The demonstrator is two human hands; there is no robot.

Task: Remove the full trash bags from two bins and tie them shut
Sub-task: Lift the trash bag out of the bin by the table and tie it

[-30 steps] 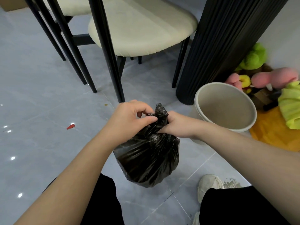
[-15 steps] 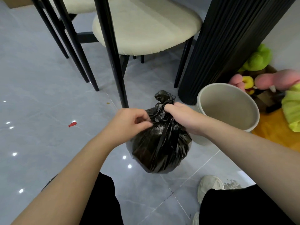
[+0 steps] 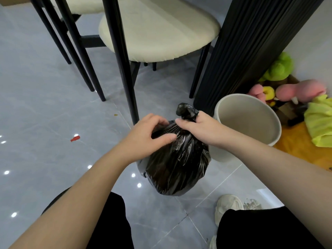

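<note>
On the grey tiled floor [image 3: 45, 123], head view, the only 1 supplied:

Item 1: trash bag [image 3: 176, 164], black thin film, full and rounded, just beside the cream bin [image 3: 248, 123], which stands unlined. It appears to rest on the floor; whether its weight is fully down cannot be told.

Item 2: knot [image 3: 186, 111], a crumpled tuft above the gathered neck. Looks closed; tightness not verifiable.

Item 3: right hand [image 3: 199, 128], wrapped round the neck directly under the knot.

Item 4: left hand [image 3: 145, 139], on the bag's shoulder, fingers loosely bent over the pleats, thumb laid on the film; whether it pinches any cannot be told.

Handling, as judged: soft, shapeless, glossy and likely slippery; film stretched in tight pleats near the neck, so prone to tearing under a sharp pull. Weight probably modest for its bulk. Best hold: the bunched neck below the knot, not the body.

Task standing: 1 of 2 bags apparently near tied; no other bin in view.
</note>
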